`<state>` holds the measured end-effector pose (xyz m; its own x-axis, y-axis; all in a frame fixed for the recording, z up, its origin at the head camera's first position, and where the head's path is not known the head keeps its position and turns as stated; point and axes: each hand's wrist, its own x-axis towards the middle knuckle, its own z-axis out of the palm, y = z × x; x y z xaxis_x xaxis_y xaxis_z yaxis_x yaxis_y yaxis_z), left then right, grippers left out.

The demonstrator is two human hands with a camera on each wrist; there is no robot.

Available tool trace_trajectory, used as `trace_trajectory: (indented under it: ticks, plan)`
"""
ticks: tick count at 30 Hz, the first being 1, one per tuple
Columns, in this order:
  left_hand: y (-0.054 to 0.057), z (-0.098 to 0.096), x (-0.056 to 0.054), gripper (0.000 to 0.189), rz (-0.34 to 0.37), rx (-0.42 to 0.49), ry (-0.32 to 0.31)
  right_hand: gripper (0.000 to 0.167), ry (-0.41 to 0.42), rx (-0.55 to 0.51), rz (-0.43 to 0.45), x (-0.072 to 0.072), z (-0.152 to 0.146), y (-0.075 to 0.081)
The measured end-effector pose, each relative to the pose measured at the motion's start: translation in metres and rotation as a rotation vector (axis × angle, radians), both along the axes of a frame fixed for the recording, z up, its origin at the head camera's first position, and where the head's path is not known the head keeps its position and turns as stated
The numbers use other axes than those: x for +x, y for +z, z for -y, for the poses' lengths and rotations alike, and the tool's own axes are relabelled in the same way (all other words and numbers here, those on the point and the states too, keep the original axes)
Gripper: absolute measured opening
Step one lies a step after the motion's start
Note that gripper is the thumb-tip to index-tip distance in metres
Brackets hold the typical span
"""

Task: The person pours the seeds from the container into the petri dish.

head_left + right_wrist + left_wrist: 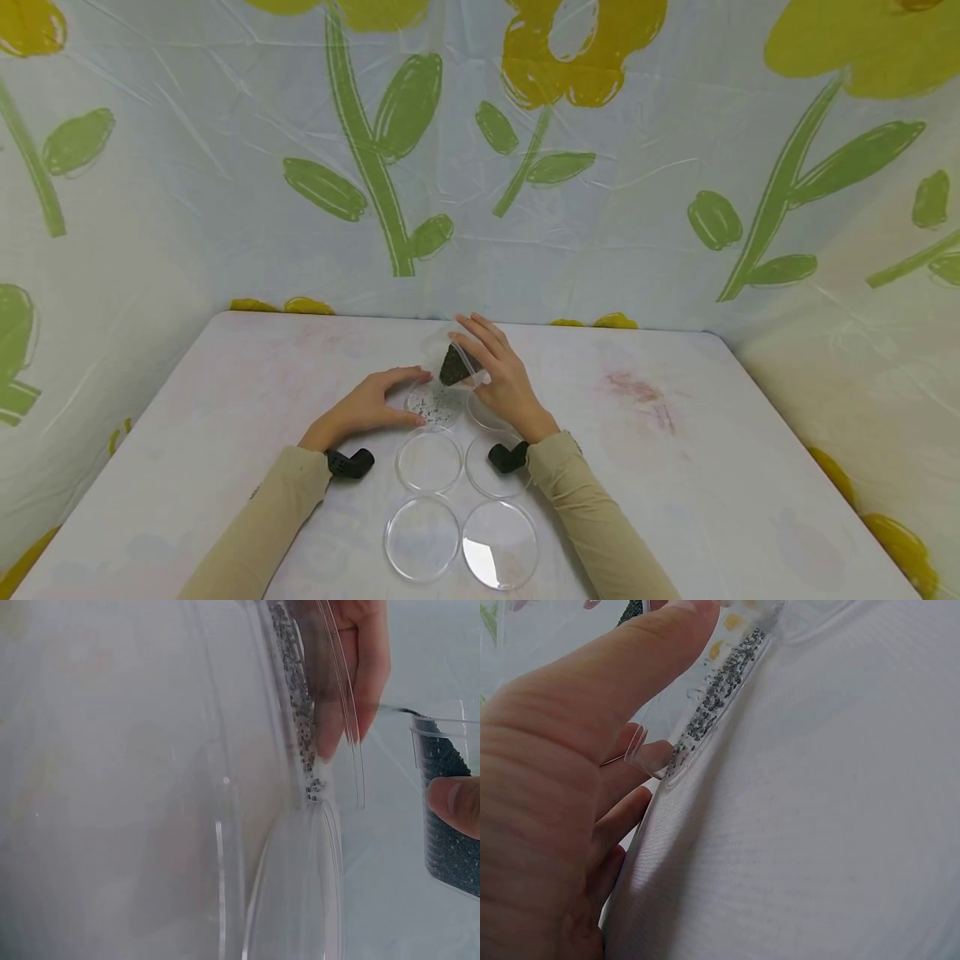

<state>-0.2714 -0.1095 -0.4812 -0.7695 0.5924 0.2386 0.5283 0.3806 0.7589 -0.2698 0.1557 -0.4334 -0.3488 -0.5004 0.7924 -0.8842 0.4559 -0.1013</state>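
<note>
My right hand [512, 385] grips a clear plastic cup [454, 817] of dark granules, thumb on its side in the right wrist view. In the head view the cup is tilted above a clear petri dish [411, 398] at the back left of a group of dishes. Dark granules [716, 697] lie scattered over that dish's bottom. My left hand [369, 406] holds the dish from its left side, thumb near the front rim and fingers round the back. A thin dark streak runs from the cup's lip in the right wrist view.
Right of the granule dish stands another petri dish [480, 421], partly behind my right hand. Nearer stand several more clear dishes in two columns, including the front left dish [422, 542] and front right dish [517, 542]. A white cloth covers the table [637, 500]; a flowered curtain [600, 242] hangs behind.
</note>
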Motion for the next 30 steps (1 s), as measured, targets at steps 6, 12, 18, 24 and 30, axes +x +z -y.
trace_trajectory:
  ticks: [6, 12, 18, 24, 30]
  plan:
    - [-0.0026, 0.0003, -0.0026, 0.076, 0.009, -0.005, -0.005, 0.087, -0.012, -0.003, -0.016, -0.0011, -0.0009, -0.0003]
    - [-0.004, -0.0001, -0.0045, 0.076, 0.012, 0.0, -0.013, 0.091, -0.022, -0.002, -0.01, -0.0023, -0.0025, -0.0004]
    - [-0.0051, 0.0, -0.005, 0.076, 0.01, -0.002, -0.017, 0.092, -0.031, 0.001, -0.006, -0.0018, -0.003, 0.0]
    - [-0.0062, 0.0006, -0.0049, 0.076, 0.021, -0.007, -0.014, 0.092, -0.032, 0.004, -0.005, -0.002, -0.0029, -0.0001]
    - [-0.0052, 0.0005, -0.0044, 0.076, 0.016, -0.011, -0.015, 0.095, -0.032, 0.004, -0.015, -0.002, -0.003, -0.0001]
